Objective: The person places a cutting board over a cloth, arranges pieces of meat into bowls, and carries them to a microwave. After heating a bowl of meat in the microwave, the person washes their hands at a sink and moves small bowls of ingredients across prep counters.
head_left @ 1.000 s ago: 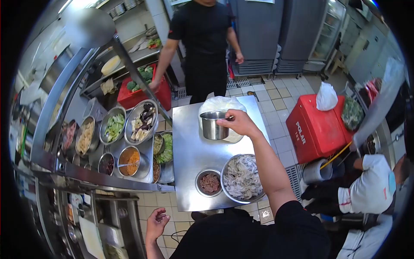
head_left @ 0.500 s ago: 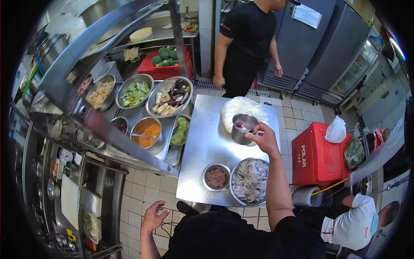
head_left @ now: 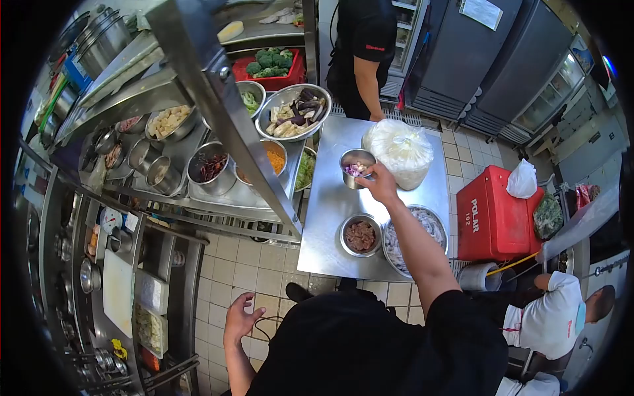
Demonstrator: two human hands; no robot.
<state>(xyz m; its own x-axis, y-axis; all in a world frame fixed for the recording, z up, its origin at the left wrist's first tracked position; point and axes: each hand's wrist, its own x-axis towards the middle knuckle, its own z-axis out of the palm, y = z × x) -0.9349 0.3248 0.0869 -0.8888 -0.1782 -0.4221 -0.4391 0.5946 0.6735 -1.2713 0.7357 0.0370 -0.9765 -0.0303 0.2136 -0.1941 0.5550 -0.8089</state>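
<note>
My right hand [head_left: 379,183] grips the rim of a small metal cup [head_left: 352,179] holding purple and white chopped pieces that look like onion. The cup is over the steel table [head_left: 317,231], beside a tied clear plastic bag [head_left: 403,155] of something white. Closer to me on the table are a metal bowl of minced meat [head_left: 360,235] and a larger bowl of pale grey shrimp-like pieces [head_left: 396,247], partly hidden by my right forearm. Down at my left side, my left hand [head_left: 241,319] hangs over the tiled floor, fingers apart and holding nothing.
A slanting metal post [head_left: 228,112] crosses in front of the left counter. Behind it are bowls of eggplant [head_left: 300,113], dried chilies [head_left: 210,165] and shredded orange food [head_left: 274,157]. A red cooler [head_left: 492,214] stands right. One co-worker [head_left: 360,59] is beyond the table, another [head_left: 551,317] at lower right.
My view has turned left, and my right hand has drawn the cup leftward off the plastic bag's front. The co-worker beyond the table has shifted left and turned.
</note>
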